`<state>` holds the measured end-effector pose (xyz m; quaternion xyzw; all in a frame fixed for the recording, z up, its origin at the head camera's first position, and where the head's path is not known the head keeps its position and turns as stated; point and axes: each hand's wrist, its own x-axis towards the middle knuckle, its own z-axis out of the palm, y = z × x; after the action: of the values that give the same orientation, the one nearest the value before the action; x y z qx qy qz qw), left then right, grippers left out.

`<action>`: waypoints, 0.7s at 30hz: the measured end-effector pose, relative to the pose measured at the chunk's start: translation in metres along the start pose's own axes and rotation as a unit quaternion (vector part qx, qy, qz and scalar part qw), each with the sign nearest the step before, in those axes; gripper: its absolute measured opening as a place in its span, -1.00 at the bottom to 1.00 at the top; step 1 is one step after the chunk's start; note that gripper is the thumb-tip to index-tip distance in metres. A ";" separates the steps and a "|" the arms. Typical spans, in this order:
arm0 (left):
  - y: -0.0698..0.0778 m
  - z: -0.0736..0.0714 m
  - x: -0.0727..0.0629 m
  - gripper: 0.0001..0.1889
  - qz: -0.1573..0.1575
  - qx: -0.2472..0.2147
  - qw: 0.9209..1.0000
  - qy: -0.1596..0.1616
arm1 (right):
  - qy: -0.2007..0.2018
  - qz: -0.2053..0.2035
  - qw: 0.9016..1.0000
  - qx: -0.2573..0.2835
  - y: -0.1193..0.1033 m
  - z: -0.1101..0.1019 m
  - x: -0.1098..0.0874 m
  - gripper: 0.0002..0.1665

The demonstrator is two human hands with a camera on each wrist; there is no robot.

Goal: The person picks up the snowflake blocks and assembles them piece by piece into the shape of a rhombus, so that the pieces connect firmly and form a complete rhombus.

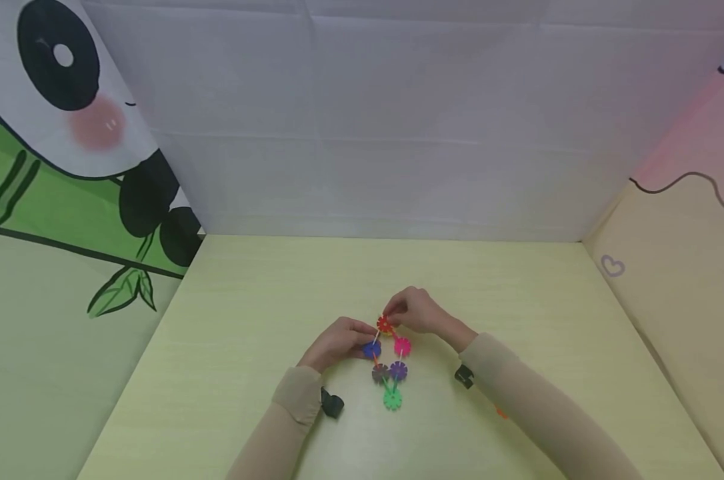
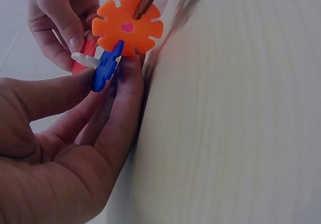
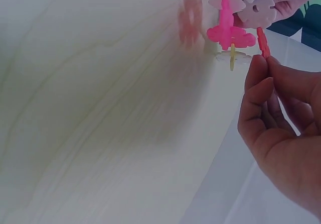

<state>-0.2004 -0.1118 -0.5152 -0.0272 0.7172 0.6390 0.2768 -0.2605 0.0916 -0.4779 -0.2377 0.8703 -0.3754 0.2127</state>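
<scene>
A ring of toothed plastic snowflake discs stands close over the table between both hands. In the head view it runs from a red disc [image 1: 385, 324] through a pink disc [image 1: 403, 347], a purple disc [image 1: 398, 371], a green disc [image 1: 393, 399] and a brown disc [image 1: 381, 373] to a blue disc [image 1: 371, 350], with other discs slotted edge-on between them. My left hand [image 1: 336, 341] pinches the blue disc between thumb and fingers. Thumb and forefinger of my right hand [image 1: 419, 311] grip the red disc. A white disc [image 2: 85, 59] bridges blue and red; an orange disc [image 2: 145, 30] meets the blue one.
An orange piece [image 1: 502, 413] lies on the pale yellow table [image 1: 266, 280], partly hidden by the right sleeve. Black wrist devices [image 1: 332, 404] hang by both cuffs. A white back panel [image 1: 368, 133] and printed side panels enclose the table.
</scene>
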 end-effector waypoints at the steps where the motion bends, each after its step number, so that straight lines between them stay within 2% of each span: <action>1: 0.000 0.000 0.000 -0.75 0.000 0.000 1.000 0.000 | 0.000 -0.002 1.000 0.002 0.000 0.000 0.000 -0.92; 14: 0.002 0.000 -0.001 -0.77 -0.013 -0.014 1.000 0.000 | 0.003 0.003 1.000 -0.006 -0.004 0.005 0.001 -0.93; 21: -0.004 -0.002 0.001 -0.75 -0.008 -0.039 0.999 -0.021 | 0.003 0.016 1.000 -0.013 -0.005 0.007 -0.001 -0.93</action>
<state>-0.2004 -0.1145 -0.5187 -0.0300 0.6856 0.6646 0.2956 -0.2549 0.0852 -0.4779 -0.2251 0.8796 -0.3609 0.2131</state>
